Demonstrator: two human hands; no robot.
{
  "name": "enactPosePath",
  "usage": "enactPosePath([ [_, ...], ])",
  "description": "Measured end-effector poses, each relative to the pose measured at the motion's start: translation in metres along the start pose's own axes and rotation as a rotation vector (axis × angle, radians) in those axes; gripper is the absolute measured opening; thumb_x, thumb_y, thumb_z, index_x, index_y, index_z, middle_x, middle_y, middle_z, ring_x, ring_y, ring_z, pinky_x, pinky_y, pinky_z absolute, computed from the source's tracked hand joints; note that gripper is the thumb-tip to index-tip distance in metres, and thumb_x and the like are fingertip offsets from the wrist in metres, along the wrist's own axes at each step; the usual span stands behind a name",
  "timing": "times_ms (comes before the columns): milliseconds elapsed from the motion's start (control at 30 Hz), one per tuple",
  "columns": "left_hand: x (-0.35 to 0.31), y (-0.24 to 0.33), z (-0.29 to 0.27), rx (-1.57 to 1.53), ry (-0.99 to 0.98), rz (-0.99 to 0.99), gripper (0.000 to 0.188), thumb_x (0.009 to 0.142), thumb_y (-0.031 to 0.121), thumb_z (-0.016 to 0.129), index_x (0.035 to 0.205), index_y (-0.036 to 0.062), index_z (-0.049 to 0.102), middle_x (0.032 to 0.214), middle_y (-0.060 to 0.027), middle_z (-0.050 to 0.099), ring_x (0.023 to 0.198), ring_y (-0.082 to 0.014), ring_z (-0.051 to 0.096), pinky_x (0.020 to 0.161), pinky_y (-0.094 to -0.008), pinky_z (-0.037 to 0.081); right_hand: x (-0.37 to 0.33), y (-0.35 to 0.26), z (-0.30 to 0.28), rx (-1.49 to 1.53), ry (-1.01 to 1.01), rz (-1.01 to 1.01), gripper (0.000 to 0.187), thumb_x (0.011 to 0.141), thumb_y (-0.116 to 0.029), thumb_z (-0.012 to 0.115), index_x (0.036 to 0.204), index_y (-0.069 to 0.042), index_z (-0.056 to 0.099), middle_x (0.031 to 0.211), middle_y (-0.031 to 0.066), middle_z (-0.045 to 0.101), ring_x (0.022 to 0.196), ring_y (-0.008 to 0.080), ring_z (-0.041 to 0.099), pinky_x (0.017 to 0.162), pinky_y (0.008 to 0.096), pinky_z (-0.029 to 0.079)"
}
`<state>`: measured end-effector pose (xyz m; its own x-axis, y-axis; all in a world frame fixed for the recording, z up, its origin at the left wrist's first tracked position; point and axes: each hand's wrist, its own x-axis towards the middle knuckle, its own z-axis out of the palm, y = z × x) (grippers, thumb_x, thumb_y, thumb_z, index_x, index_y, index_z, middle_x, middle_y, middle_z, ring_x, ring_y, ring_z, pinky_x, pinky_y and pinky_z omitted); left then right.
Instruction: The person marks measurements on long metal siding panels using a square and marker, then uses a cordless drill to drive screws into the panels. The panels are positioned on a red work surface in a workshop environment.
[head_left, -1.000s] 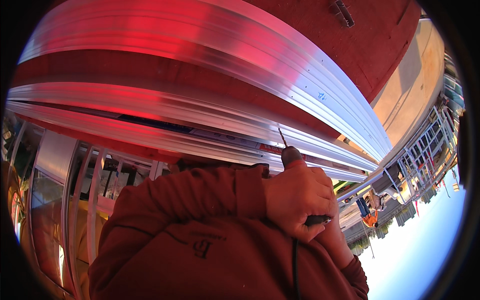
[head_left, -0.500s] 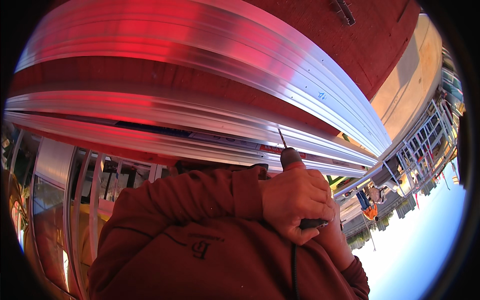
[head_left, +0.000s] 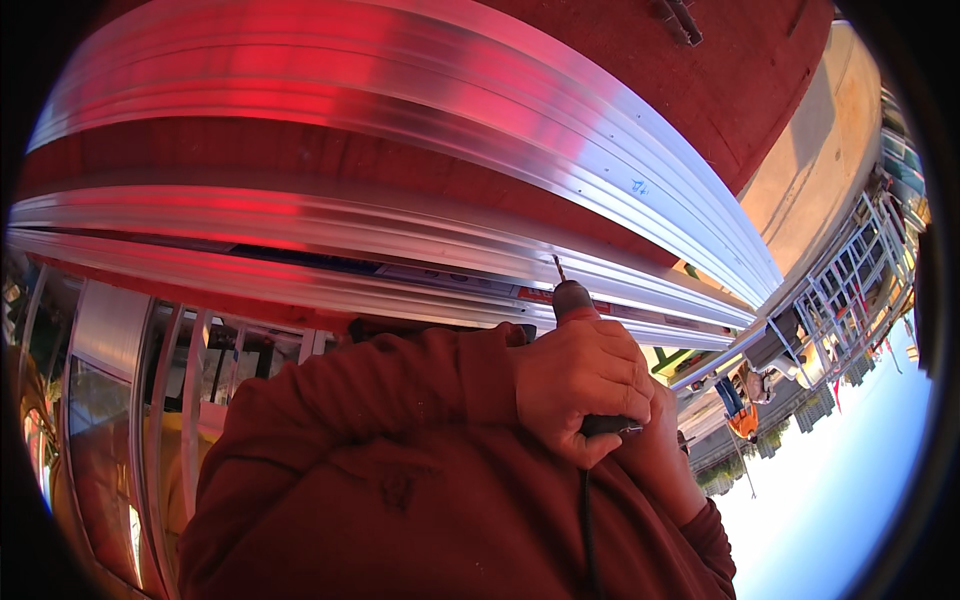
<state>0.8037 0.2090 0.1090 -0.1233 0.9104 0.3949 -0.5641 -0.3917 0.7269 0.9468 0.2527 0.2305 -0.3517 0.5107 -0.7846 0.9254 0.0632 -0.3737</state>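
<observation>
My left hand (head_left: pixel 585 380) is closed around a corded power drill (head_left: pixel 573 297), its arm reaching across my chest. A thin drill bit (head_left: pixel 560 268) points away from me, its tip at the face of a silvery aluminium profile (head_left: pixel 480 245); whether it has entered the metal is unclear. Below the left hand's fingers, the drill's dark end (head_left: pixel 607 425) shows, and a black cord (head_left: pixel 587 520) hangs down over my sweatshirt. My right forearm (head_left: pixel 665 465) rises from the lower right. Its hand (head_left: pixel 657 400) is mostly hidden behind the left one, fingers out of sight.
Wide ribbed aluminium lengths (head_left: pixel 640 190) with blue handwriting lie farther off on a dark red surface (head_left: pixel 740 90). Metal frames (head_left: pixel 190 390) stand at left. A metal rack (head_left: pixel 840 285) and a person in orange (head_left: pixel 742 422) appear at right, in the distance.
My hands and the drill have shifted slightly forward and left. The drill's nose is closer to the profile, and less of the bit shows.
</observation>
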Motion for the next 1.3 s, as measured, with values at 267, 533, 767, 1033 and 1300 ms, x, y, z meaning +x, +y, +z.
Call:
enactPosePath([
  [267, 0.006, -0.004, -0.005, 0.030, -0.093, -0.098, 0.033, 0.072, 0.021, 0.076, 0.101, 0.0048, 0.073, 0.097, -0.0078, 0.073, 0.087, -0.0290, 0.070, 0.077, -0.0405, 0.054, -0.023, 0.015, 0.021, 0.279, 0.138, 0.092, 0.025, 0.082, -0.018, 0.077, 0.103, -0.007, 0.069, 0.089, 0.0163, 0.071, 0.081, 0.0404, 0.071, 0.066, 0.0431, 0.056],
  [533, 0.008, -0.010, -0.005, 0.009, -0.106, -0.095, 0.034, 0.080, 0.027, 0.075, 0.104, 0.0031, 0.073, 0.098, -0.0111, 0.073, 0.087, -0.0307, 0.069, 0.076, -0.0415, 0.054, -0.010, 0.022, 0.018, 0.173, 0.109, 0.039, 0.024, 0.080, -0.019, 0.079, 0.100, -0.008, 0.070, 0.089, 0.0157, 0.071, 0.079, 0.0392, 0.071, 0.064, 0.0433, 0.057],
  [767, 0.008, -0.014, -0.004, -0.030, -0.090, -0.079, 0.036, 0.081, 0.028, 0.074, 0.105, 0.0010, 0.073, 0.099, -0.0136, 0.073, 0.086, -0.0317, 0.068, 0.077, -0.0420, 0.054, -0.005, 0.017, 0.016, 0.196, 0.094, 0.034, 0.031, 0.082, -0.020, 0.079, 0.109, -0.008, 0.070, 0.102, 0.0147, 0.073, 0.089, 0.0376, 0.073, 0.070, 0.0422, 0.060],
  [1033, 0.009, -0.012, -0.005, -0.016, -0.120, -0.091, 0.035, 0.082, 0.028, 0.074, 0.104, 0.0008, 0.073, 0.098, -0.0138, 0.072, 0.085, -0.0317, 0.068, 0.078, -0.0422, 0.054, -0.004, 0.020, 0.016, 0.141, 0.099, -0.056, 0.031, 0.082, -0.021, 0.079, 0.108, -0.008, 0.069, 0.098, 0.0149, 0.073, 0.085, 0.0380, 0.073, 0.067, 0.0435, 0.059],
  [1300, 0.007, -0.012, -0.004, -0.014, -0.107, -0.083, 0.035, 0.083, 0.030, 0.073, 0.104, 0.0008, 0.073, 0.098, -0.0138, 0.072, 0.087, -0.0319, 0.068, 0.079, -0.0423, 0.054, -0.006, 0.023, 0.021, 0.173, 0.119, -0.041, 0.031, 0.082, -0.021, 0.078, 0.108, -0.007, 0.069, 0.097, 0.0151, 0.073, 0.085, 0.0384, 0.074, 0.068, 0.0433, 0.059],
])
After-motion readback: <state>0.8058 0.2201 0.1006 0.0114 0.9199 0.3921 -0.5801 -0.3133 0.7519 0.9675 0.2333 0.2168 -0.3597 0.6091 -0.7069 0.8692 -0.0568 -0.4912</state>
